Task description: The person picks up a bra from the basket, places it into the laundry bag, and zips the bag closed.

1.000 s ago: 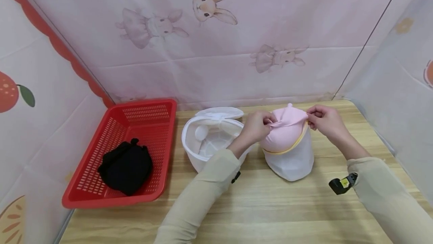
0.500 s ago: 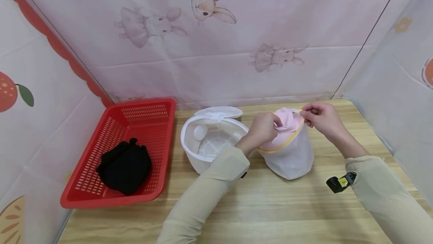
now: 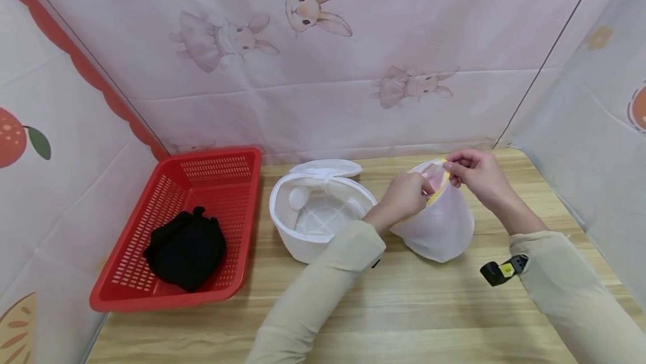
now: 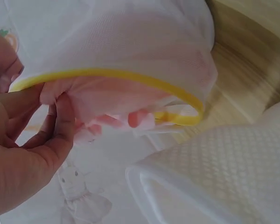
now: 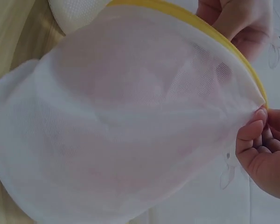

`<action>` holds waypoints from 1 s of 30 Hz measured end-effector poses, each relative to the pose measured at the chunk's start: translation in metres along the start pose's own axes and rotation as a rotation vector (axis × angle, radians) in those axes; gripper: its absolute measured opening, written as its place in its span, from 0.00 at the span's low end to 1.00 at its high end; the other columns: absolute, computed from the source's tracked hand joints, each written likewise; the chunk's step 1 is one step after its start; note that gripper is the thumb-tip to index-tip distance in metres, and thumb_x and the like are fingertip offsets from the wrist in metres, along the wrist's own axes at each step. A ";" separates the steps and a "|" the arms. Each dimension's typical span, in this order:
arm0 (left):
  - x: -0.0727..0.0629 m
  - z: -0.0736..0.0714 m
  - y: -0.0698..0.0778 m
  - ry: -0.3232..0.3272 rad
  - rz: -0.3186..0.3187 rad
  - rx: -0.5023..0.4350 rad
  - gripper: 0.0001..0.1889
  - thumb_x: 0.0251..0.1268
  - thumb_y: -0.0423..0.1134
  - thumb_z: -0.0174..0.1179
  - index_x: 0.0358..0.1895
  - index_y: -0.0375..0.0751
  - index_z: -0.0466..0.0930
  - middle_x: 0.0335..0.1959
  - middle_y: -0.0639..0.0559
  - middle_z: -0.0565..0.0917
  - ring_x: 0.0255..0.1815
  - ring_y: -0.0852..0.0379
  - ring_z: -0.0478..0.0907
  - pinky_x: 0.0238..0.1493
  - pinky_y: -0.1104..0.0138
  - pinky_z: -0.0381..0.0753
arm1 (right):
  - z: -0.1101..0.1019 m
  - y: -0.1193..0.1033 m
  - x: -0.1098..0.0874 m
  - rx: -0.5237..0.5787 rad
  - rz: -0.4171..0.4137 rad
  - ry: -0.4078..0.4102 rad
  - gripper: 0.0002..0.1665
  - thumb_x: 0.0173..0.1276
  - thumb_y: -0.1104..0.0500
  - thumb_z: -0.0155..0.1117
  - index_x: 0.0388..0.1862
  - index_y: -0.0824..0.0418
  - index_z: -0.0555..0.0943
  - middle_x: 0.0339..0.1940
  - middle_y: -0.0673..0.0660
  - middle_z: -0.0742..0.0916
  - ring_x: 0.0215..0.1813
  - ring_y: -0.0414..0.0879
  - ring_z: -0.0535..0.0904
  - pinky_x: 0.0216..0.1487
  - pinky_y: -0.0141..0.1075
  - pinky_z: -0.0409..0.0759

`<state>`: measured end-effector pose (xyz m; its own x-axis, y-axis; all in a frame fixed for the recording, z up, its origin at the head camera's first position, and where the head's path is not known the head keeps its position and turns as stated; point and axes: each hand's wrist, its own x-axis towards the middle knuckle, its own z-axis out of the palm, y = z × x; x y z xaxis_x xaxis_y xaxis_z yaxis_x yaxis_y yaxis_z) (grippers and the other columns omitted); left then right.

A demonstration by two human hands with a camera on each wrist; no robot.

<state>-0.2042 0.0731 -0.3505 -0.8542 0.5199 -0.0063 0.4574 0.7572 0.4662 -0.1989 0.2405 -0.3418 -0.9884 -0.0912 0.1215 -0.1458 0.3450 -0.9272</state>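
A white mesh laundry bag (image 3: pixel 440 230) with a yellow zip edge (image 4: pixel 130 76) stands at the right of the table, its mouth open. Inside lies a pink garment (image 4: pixel 113 96), which shows faintly through the mesh; its exact kind is hidden. My left hand (image 3: pixel 405 198) is at the mouth and pinches a fold of the pink cloth between thumb and fingers. Across from it, my right hand (image 3: pixel 473 171) pinches the yellow edge and pulls that corner taut. In the right wrist view the bag hides much of the left hand.
Left of the bag stands a white mesh laundry basket (image 3: pixel 298 249) with its lid (image 3: pixel 328 167) folded back. Further left, a red plastic basket (image 3: pixel 247 229) holds a black cloth item (image 3: pixel 187 252). Printed fabric walls (image 3: pixel 303 111) close in the wooden table (image 3: pixel 429 319).
The pink garment has gone down into the mesh bag, whose yellow edge has come up around it. My left hand has moved slightly right with the cloth; the right hand keeps near the corner.
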 end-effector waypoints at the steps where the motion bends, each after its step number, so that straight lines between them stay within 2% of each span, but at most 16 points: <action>1: -0.001 0.000 -0.001 0.010 -0.010 -0.038 0.09 0.57 0.35 0.59 0.39 0.48 0.86 0.36 0.61 0.84 0.37 0.66 0.76 0.35 0.80 0.69 | -0.002 0.001 0.001 0.044 0.008 0.000 0.07 0.66 0.67 0.54 0.38 0.74 0.74 0.22 0.46 0.80 0.23 0.37 0.74 0.25 0.27 0.76; 4: -0.003 -0.003 -0.006 0.056 -0.062 -0.164 0.08 0.59 0.36 0.59 0.39 0.45 0.85 0.35 0.59 0.84 0.35 0.66 0.76 0.35 0.80 0.71 | -0.010 0.008 0.001 0.193 0.040 -0.001 0.03 0.65 0.69 0.55 0.32 0.67 0.76 0.22 0.48 0.80 0.23 0.38 0.74 0.24 0.26 0.75; 7: -0.007 -0.007 -0.010 0.104 -0.141 -0.212 0.06 0.59 0.35 0.59 0.36 0.43 0.84 0.32 0.57 0.83 0.31 0.63 0.76 0.33 0.77 0.70 | -0.018 0.017 0.001 0.345 0.072 -0.006 0.08 0.64 0.71 0.55 0.28 0.61 0.77 0.23 0.50 0.81 0.22 0.39 0.74 0.24 0.26 0.75; 10: -0.009 -0.008 -0.014 0.112 -0.240 -0.180 0.04 0.56 0.34 0.60 0.34 0.43 0.83 0.29 0.56 0.82 0.29 0.60 0.75 0.31 0.74 0.70 | -0.025 0.025 -0.001 0.467 0.086 -0.017 0.09 0.63 0.72 0.55 0.28 0.61 0.78 0.24 0.51 0.81 0.22 0.40 0.74 0.24 0.27 0.75; 13: -0.008 -0.005 -0.017 0.076 -0.307 -0.098 0.02 0.51 0.32 0.61 0.25 0.43 0.80 0.22 0.58 0.76 0.25 0.61 0.70 0.25 0.74 0.66 | -0.029 0.031 -0.002 0.565 0.090 -0.024 0.08 0.63 0.72 0.56 0.28 0.63 0.78 0.24 0.52 0.81 0.21 0.41 0.75 0.24 0.28 0.75; 14: -0.008 -0.003 -0.018 0.057 -0.320 -0.069 0.04 0.49 0.33 0.62 0.21 0.43 0.77 0.18 0.58 0.73 0.23 0.61 0.67 0.22 0.74 0.64 | -0.029 0.033 -0.002 0.585 0.089 -0.027 0.08 0.63 0.72 0.56 0.28 0.63 0.78 0.24 0.53 0.81 0.21 0.41 0.75 0.24 0.28 0.76; 17: -0.005 0.005 -0.021 0.014 -0.329 0.008 0.14 0.48 0.37 0.65 0.14 0.44 0.68 0.14 0.57 0.65 0.19 0.61 0.62 0.18 0.74 0.59 | -0.031 0.035 -0.003 0.608 0.092 -0.031 0.06 0.62 0.71 0.57 0.28 0.64 0.78 0.25 0.53 0.81 0.22 0.42 0.75 0.24 0.28 0.76; 19: -0.003 0.009 -0.022 -0.005 -0.336 0.041 0.17 0.49 0.40 0.66 0.14 0.44 0.65 0.14 0.56 0.65 0.19 0.60 0.62 0.18 0.73 0.61 | -0.031 0.035 -0.004 0.606 0.095 -0.035 0.04 0.62 0.70 0.58 0.29 0.64 0.78 0.26 0.54 0.80 0.22 0.42 0.75 0.25 0.28 0.76; 24: 0.000 0.021 -0.024 -0.018 -0.343 0.115 0.13 0.52 0.47 0.65 0.22 0.44 0.75 0.24 0.53 0.77 0.28 0.58 0.74 0.29 0.71 0.73 | -0.031 0.033 -0.005 0.615 0.092 -0.048 0.03 0.62 0.70 0.59 0.29 0.65 0.78 0.26 0.54 0.80 0.22 0.42 0.75 0.25 0.29 0.77; 28: 0.002 0.028 -0.028 -0.029 -0.346 0.134 0.13 0.57 0.49 0.61 0.24 0.42 0.78 0.27 0.52 0.79 0.32 0.57 0.77 0.33 0.70 0.76 | -0.030 0.032 -0.006 0.621 0.090 -0.054 0.04 0.62 0.71 0.58 0.29 0.65 0.78 0.27 0.54 0.81 0.23 0.42 0.75 0.25 0.29 0.77; 30: 0.003 0.032 -0.031 -0.018 -0.355 0.115 0.13 0.59 0.47 0.59 0.25 0.42 0.78 0.28 0.52 0.80 0.33 0.57 0.77 0.33 0.70 0.76 | -0.031 0.032 -0.006 0.615 0.093 -0.057 0.05 0.62 0.71 0.57 0.29 0.65 0.78 0.27 0.54 0.81 0.23 0.42 0.75 0.25 0.29 0.77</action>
<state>-0.2129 0.0633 -0.3936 -0.9606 0.2227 -0.1662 0.1586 0.9306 0.3300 -0.1989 0.2808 -0.3610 -0.9895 -0.1419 0.0272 0.0086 -0.2460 -0.9692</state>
